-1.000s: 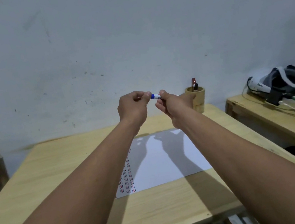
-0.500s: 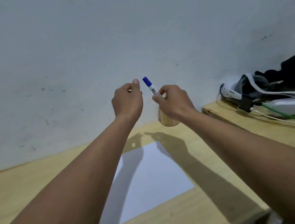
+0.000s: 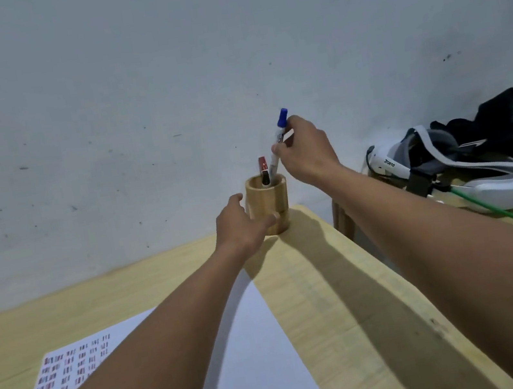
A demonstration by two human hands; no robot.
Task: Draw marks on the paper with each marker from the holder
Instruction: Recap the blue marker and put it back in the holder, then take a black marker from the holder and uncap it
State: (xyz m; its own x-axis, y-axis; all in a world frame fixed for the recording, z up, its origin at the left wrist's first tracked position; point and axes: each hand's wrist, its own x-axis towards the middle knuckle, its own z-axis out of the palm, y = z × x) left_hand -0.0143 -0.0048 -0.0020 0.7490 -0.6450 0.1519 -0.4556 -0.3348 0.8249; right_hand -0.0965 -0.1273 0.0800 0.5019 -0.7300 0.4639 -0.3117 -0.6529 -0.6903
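A round wooden holder (image 3: 271, 206) stands at the table's far right corner, by the wall. My right hand (image 3: 304, 152) grips a blue-capped marker (image 3: 279, 134) just above it, cap up, its lower end inside the holder's mouth. A red-capped marker (image 3: 263, 165) and a black one stand in the holder. My left hand (image 3: 242, 227) wraps its fingers around the holder's left side. The white paper (image 3: 252, 341) lies in front of me, with rows of red and blue marks on its left part; my left forearm covers the middle.
The wooden table (image 3: 325, 288) ends close to the right of the holder. A second table on the right carries a white headset (image 3: 454, 168), black gear and a green cable (image 3: 503, 214). A grey wall rises right behind the holder.
The cap went onto the blue marker. My right hand carried the marker down to the holder's mouth. My left hand dropped from the marker and took hold of the holder.
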